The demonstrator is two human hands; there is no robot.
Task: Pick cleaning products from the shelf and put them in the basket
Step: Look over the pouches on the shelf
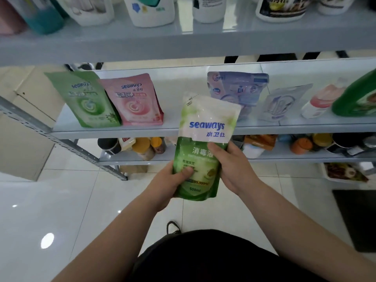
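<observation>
The left hand (169, 185) grips the lower left of the pouch (205, 127), thumb across the front, other fingers hidden behind. The right hand (234, 167) holds its right edge, thumb on the label, fingers likewise out of sight. The pouch is upright in the air before the shelf (122, 131), covering part of it. On the shelf a green bag (87, 100) and a pink bag (136, 100) touch. Right of the pouch are a partly hidden blue bag (238, 88), a blurred pale bag (282, 102), a blurred pink bottle (323, 100) and a green bottle (358, 96) cut off by the frame edge. The bottles (150, 11) above are cropped at the top; the jars (146, 147) below are too dim to identify
</observation>
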